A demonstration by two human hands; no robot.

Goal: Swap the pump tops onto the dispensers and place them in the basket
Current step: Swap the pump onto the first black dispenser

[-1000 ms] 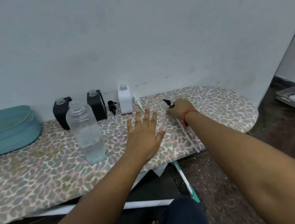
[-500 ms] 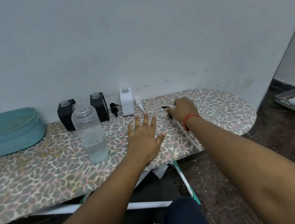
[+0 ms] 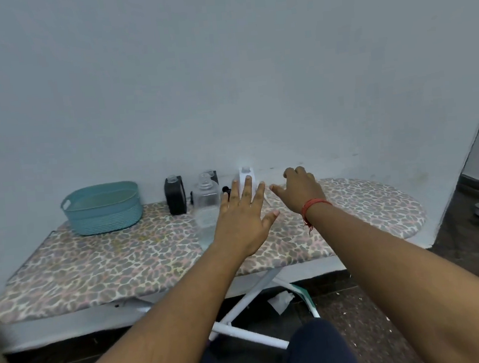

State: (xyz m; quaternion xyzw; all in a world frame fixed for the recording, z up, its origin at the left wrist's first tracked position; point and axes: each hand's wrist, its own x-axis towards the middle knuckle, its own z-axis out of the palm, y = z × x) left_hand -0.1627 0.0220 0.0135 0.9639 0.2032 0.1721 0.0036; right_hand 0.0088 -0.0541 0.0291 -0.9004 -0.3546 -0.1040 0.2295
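Basket (image 3: 103,210) first, at the far left of the spotted board (image 3: 123,258): it is blue-green and I see nothing in it. It shows much more fully than a second ago, because the view has pulled back and tipped up. To its right stands a black dispenser (image 3: 176,197) with no pump on its neck. Next comes the clear bottle (image 3: 206,210), also with an open neck, and a second black dispenser peeks out behind it. A small black pump top (image 3: 225,189) sits just right of the clear bottle, partly hidden by fingers.

The left hand (image 3: 243,224) is spread wide and flat, holding nothing, about where it was a second ago. Its fingers reach in front of the white dispenser (image 3: 245,176) by the far wall.

The right hand (image 3: 299,189) has changed most. A second ago it was curled on a black pump with a long tube. Now its fingers are loose and bent down, and I see no pump in it, though its underside is hidden. I cannot see that pump or its tube anywhere now.

I think no pump is on any dispenser yet, so the job is barely started. The right hand may need to find that pump again.
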